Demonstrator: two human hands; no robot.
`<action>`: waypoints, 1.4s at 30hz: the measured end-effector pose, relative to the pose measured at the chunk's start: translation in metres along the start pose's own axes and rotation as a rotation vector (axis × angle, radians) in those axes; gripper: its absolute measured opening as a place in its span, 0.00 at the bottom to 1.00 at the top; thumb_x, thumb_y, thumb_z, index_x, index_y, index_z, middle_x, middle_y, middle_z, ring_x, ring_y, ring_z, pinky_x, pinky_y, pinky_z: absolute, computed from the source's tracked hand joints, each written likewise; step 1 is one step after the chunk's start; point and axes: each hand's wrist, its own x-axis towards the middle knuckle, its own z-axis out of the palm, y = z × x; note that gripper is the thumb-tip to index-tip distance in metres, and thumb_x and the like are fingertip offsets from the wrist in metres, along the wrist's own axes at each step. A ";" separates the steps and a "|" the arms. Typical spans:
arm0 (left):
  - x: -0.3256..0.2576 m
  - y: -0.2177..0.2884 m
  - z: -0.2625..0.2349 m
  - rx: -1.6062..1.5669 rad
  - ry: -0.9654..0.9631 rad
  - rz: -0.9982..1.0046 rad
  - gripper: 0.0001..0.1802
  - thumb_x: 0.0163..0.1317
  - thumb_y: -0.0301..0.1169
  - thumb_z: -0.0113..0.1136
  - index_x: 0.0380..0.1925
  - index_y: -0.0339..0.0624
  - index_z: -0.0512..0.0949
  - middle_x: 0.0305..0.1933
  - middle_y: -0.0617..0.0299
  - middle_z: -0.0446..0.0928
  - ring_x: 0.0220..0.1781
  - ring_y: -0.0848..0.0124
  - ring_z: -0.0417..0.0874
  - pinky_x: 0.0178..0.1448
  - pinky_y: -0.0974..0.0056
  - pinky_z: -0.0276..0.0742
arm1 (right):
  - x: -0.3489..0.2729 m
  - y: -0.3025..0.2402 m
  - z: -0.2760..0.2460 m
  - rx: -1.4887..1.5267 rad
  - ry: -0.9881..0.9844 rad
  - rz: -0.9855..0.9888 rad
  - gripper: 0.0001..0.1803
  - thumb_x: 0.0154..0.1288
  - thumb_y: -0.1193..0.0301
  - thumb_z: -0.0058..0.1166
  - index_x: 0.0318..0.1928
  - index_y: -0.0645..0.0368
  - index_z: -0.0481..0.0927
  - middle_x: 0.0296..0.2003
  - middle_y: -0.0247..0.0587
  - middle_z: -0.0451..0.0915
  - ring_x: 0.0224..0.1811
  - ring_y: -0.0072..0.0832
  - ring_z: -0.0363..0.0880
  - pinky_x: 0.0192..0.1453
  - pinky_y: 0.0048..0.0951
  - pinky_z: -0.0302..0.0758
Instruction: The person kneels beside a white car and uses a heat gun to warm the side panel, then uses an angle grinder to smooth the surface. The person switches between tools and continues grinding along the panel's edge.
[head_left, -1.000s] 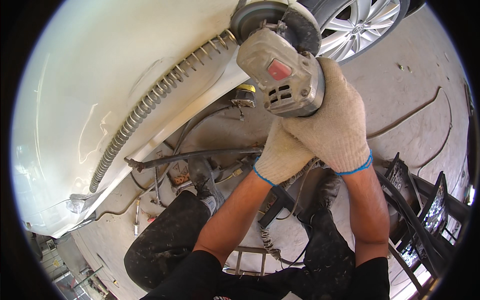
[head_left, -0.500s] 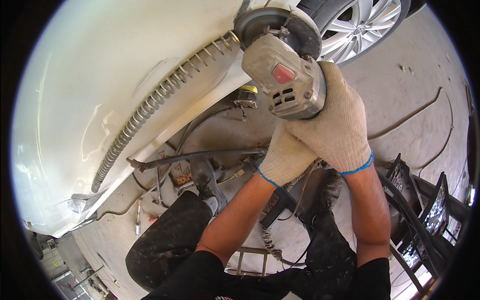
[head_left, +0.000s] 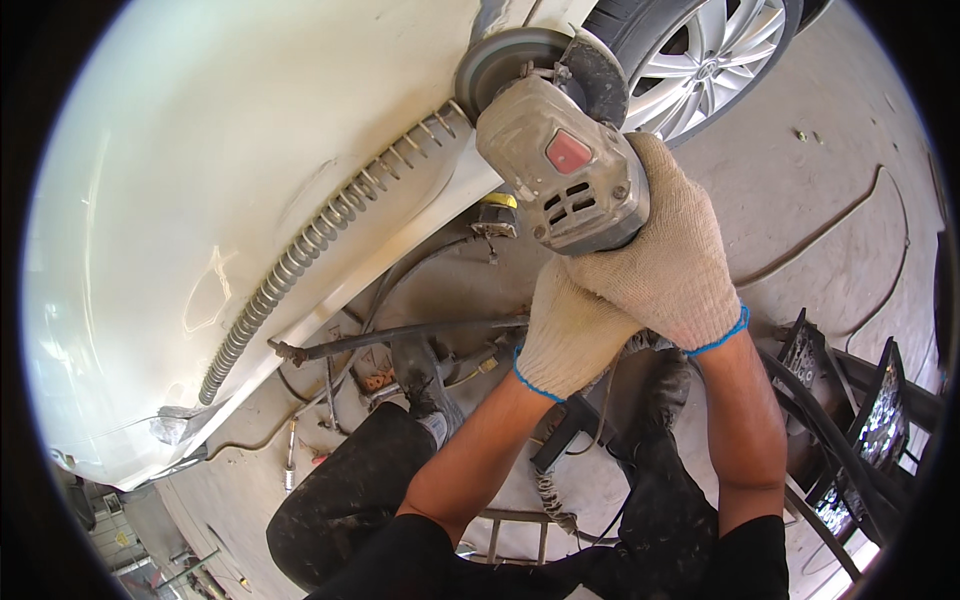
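Observation:
Both my hands wear knitted cream gloves with blue cuffs and grip a grey angle grinder point(head_left: 565, 175) with a red switch. My right hand point(head_left: 668, 250) wraps the grinder's body from the right. My left hand point(head_left: 562, 330) holds it from below, partly covered by the right. The grinder's disc point(head_left: 500, 65) lies against the lower edge of a white car body panel point(head_left: 220, 180), close to the wheel arch. A long coiled metal spring point(head_left: 320, 235) runs diagonally along the panel's lower edge.
A silver alloy wheel point(head_left: 705, 50) stands just right of the disc. On the concrete floor lie a dark metal bar point(head_left: 400, 335), hoses, cables and small tools. My dark-trousered knees point(head_left: 350, 490) are below. Black racks point(head_left: 850, 400) stand at the right.
The grinder and both hands have shifted slightly up and to the right along the panel edge. Nothing else has moved.

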 end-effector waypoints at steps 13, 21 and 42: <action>0.004 0.012 -0.006 0.083 0.003 0.035 0.30 0.46 0.36 0.77 0.49 0.35 0.78 0.49 0.47 0.83 0.53 0.53 0.84 0.54 0.56 0.79 | 0.004 -0.004 -0.009 0.026 -0.020 -0.006 0.40 0.39 0.68 0.73 0.57 0.67 0.72 0.41 0.50 0.84 0.44 0.34 0.86 0.51 0.33 0.80; 0.018 0.030 -0.010 0.034 0.021 0.053 0.33 0.45 0.39 0.78 0.50 0.37 0.77 0.48 0.48 0.83 0.51 0.53 0.85 0.52 0.56 0.80 | 0.011 -0.016 -0.026 0.206 0.041 -0.014 0.36 0.45 0.71 0.73 0.56 0.65 0.73 0.43 0.42 0.85 0.45 0.24 0.84 0.51 0.29 0.80; 0.020 0.036 -0.012 0.066 -0.001 0.023 0.37 0.43 0.39 0.80 0.52 0.37 0.75 0.48 0.49 0.82 0.50 0.54 0.85 0.52 0.58 0.80 | 0.012 -0.013 -0.032 0.190 0.055 -0.024 0.33 0.45 0.70 0.72 0.53 0.66 0.75 0.41 0.41 0.85 0.43 0.24 0.84 0.50 0.29 0.81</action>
